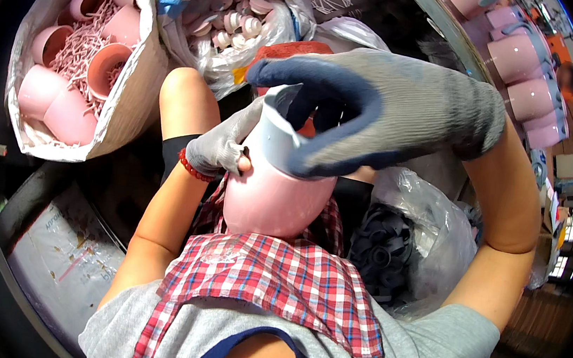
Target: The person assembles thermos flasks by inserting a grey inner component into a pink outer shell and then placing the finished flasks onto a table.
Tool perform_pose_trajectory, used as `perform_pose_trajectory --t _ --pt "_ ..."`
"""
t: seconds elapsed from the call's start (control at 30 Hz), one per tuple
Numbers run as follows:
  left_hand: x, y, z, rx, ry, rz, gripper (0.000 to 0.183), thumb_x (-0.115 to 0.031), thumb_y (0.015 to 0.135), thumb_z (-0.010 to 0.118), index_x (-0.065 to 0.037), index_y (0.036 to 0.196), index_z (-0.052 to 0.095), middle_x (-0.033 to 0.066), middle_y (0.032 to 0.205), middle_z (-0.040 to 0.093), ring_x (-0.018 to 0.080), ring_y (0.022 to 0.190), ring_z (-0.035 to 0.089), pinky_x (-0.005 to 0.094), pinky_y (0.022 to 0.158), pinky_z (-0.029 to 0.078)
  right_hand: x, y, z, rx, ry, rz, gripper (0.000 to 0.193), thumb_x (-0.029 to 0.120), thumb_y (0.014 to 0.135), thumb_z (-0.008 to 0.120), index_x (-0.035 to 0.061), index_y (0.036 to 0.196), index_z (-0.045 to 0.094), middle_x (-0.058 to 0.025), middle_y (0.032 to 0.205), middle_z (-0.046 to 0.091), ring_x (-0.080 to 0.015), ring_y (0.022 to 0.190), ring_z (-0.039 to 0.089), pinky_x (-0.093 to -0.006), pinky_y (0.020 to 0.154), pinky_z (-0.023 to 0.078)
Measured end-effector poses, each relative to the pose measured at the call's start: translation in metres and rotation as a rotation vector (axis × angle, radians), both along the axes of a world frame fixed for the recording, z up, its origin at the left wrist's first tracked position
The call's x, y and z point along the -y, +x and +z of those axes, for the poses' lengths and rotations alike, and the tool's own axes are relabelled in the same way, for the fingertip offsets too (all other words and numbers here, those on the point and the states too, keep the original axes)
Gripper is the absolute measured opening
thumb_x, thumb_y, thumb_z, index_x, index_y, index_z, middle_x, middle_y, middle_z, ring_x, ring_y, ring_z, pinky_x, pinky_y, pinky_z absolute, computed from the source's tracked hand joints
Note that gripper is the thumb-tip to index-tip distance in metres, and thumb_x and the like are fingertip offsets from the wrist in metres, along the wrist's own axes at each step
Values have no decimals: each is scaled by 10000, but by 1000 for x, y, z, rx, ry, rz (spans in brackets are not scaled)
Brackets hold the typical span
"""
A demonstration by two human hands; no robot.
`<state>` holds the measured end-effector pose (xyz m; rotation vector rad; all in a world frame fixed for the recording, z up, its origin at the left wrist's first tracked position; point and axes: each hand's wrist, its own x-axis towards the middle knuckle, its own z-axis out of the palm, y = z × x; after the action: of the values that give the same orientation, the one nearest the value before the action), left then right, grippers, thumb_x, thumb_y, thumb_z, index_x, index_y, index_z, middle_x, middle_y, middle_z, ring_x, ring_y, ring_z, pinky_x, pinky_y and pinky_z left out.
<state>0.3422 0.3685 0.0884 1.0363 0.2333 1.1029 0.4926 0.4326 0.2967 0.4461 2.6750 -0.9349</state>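
A pink, rounded jug (277,203) with a pale grey-blue collar (275,139) stands tilted in front of my body, above my lap. My left hand (223,142), in a light grey glove with a bare thumb tip, holds its left side where the collar meets the pink body. My right hand (372,111), in a grey glove with dark blue coated fingers, curves over the open top. Its lower digit presses the collar's right side, and its upper fingers reach past the far rim. The hand partly hides the opening.
At the left, a white sack (145,85) holds pink cups and shredded filler. An open bag (292,3) beyond has pink-and-white caps. Dark grey parts (384,250) fill a clear bag (438,246) at my right. Pink jugs with grey handles (525,65) line the upper right.
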Motion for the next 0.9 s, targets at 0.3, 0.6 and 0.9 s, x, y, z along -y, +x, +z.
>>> perform_pose_trajectory --t 0.3,0.6,0.9 --pt "-14 0 -20 19 299 -74 1233 -538 490 844 53 1398 256 158 1364 411 225 1266 389 340 1064 265 -10 20 -10 -372 32 151 925 282 569 860 18 1336 415 -150 1370 436 -269 1281 400 -407 1045 333" --pt "9 1 -24 -72 158 37 1237 -596 528 801 50 1409 223 160 1405 330 243 1311 313 356 1082 214 -8 80 -73 -514 -122 -142 1029 346 494 883 2 1338 406 -142 1376 441 -240 1263 423 -388 1058 333" --pt "28 -3 -6 -135 40 77 1217 -470 494 862 42 1406 240 151 1396 342 245 1301 331 371 1079 236 20 89 -65 -770 -409 -511 982 168 508 890 -47 1332 402 -141 1356 464 -196 1230 453 -336 1033 364"
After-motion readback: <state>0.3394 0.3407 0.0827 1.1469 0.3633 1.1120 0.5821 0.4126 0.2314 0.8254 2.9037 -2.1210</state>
